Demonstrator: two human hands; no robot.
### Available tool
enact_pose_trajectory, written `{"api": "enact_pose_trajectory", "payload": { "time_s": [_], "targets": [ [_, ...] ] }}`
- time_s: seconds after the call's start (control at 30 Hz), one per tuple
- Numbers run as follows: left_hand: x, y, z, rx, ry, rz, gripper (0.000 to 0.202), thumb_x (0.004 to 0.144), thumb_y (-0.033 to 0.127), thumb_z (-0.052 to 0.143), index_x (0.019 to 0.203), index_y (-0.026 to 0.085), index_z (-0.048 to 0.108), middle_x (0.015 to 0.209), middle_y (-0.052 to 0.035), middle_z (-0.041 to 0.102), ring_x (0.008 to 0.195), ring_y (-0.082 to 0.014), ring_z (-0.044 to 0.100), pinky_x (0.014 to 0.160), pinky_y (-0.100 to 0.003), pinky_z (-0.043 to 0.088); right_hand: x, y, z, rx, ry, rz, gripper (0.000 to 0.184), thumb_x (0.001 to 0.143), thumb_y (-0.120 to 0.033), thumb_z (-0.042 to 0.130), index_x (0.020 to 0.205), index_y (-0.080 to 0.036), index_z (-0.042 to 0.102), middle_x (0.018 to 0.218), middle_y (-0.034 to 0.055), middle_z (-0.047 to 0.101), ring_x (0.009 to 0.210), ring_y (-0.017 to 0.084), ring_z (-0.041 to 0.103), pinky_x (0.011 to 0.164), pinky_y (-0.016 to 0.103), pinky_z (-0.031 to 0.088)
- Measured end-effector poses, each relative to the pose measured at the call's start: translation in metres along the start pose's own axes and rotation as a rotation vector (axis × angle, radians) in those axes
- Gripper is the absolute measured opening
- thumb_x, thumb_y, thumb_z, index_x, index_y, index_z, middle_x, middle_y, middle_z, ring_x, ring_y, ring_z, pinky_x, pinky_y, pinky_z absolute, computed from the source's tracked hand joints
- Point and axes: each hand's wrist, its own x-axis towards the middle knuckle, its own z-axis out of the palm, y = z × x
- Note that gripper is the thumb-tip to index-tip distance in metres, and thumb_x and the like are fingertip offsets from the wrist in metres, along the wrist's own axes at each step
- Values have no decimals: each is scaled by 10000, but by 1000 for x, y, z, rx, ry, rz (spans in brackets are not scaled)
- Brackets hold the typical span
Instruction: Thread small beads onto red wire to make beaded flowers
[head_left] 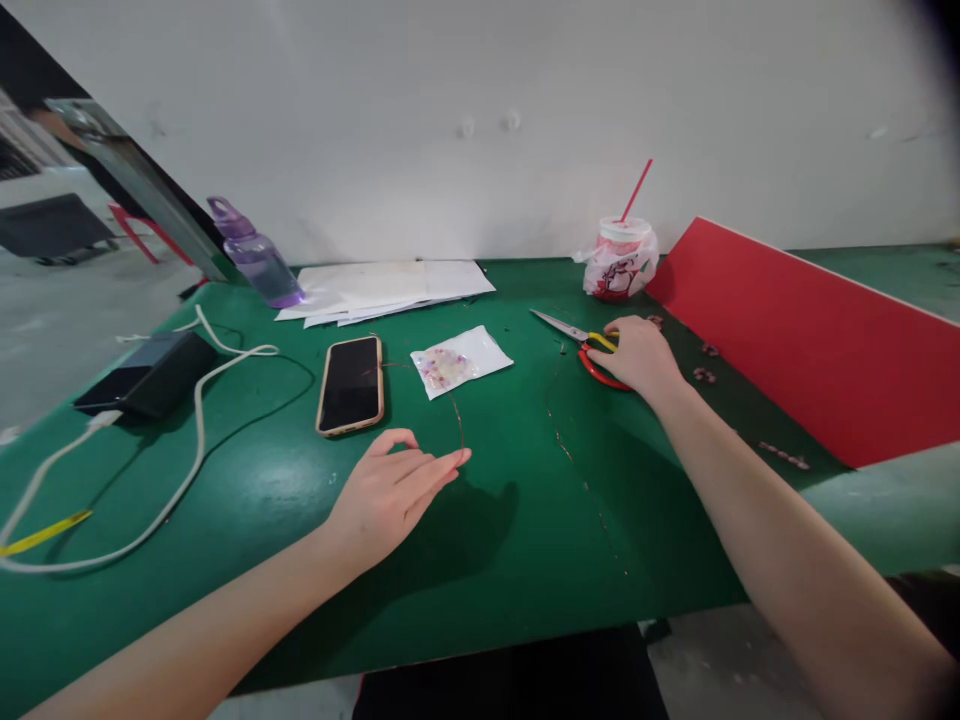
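My left hand [401,490] is closed, thumb and fingertips pinched on a thin copper-coloured wire [459,420]. The wire rises from the fingertips toward a small white packet [486,352] whose clear front shows coloured beads [444,368]. At the right, my right hand [641,355] has its fingers around the handles of a pair of scissors [606,375], one handle red and one yellow. The scissor blades lie on the green table, pointing to the back left. A thin strand with small dark bits [559,437] runs along the table between my hands.
A phone [351,386] lies left of the packet, near a black power bank [150,372] with a white cable [201,430]. Behind are papers [375,285], a purple bottle [262,262] and a bagged cup [621,262]. A red board [802,340] leans at right, beside small beaded pieces [705,375].
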Motion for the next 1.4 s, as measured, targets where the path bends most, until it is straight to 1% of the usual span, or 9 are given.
{"api": "enact_pose_trajectory", "payload": {
  "time_s": [0.13,0.27,0.33,0.5,0.8,0.93,1.03,1.2,1.4],
  "targets": [
    [7,3,2,20,-10,53,281,879,84,533,1153,148,533,786,-3,712,598,-88,598,737,-312,410,-19,-55,-21,508,20,-3,293,823,-419,514,934,-162,603,818,83,659,690,172,599,655,299,460],
    [13,6,5,77,-67,110,230,892,103,516,1115,149,548,811,1,716,620,-98,608,757,-318,394,-56,-115,-31,956,-580,14,372,824,-524,494,895,-174,595,535,-9,555,412,88,416,409,221,316],
    [15,7,8,105,-83,120,197,894,117,512,1080,144,569,781,2,710,612,-106,603,758,-324,390,-71,-132,-30,1050,-742,0,325,799,-484,558,866,-167,595,514,-25,533,415,73,399,404,206,295],
    [16,8,15,76,-156,26,179,912,140,449,968,129,619,657,-1,671,564,-116,583,704,-321,391,-82,-144,-20,1387,-684,170,229,854,-374,501,733,-180,491,476,-61,470,372,50,364,383,192,250],
    [25,13,11,-488,-297,-626,321,947,286,356,909,196,663,593,20,649,630,-141,576,658,-265,449,-89,-147,-21,1736,-388,79,224,900,-390,458,781,-205,502,610,-29,595,465,85,526,485,237,399],
    [31,17,5,-572,-365,-596,345,924,320,416,749,203,690,849,-22,695,850,-164,606,789,-280,454,-87,-143,-17,1658,-465,61,231,899,-385,463,770,-198,501,564,-38,570,429,78,493,455,226,377],
    [34,12,0,-640,-391,-598,267,903,354,464,919,205,685,997,-47,670,952,-187,591,872,-328,437,-85,-139,-12,1538,-552,52,242,892,-388,469,754,-191,500,534,-45,553,399,71,466,438,221,362],
    [45,1,1,-1193,-356,-805,345,954,367,355,1044,149,607,1047,-100,645,937,-184,607,893,-361,440,-86,-141,-13,1543,-622,23,233,893,-379,460,763,-194,517,559,-44,544,413,68,452,438,218,339],
    [65,6,9,-1672,-340,-1189,171,914,300,471,950,149,543,692,3,492,549,-78,485,541,-224,405,-84,-139,-24,1465,-519,46,232,859,-343,514,716,-187,609,570,-49,447,497,67,388,508,218,344]
  ]
}}
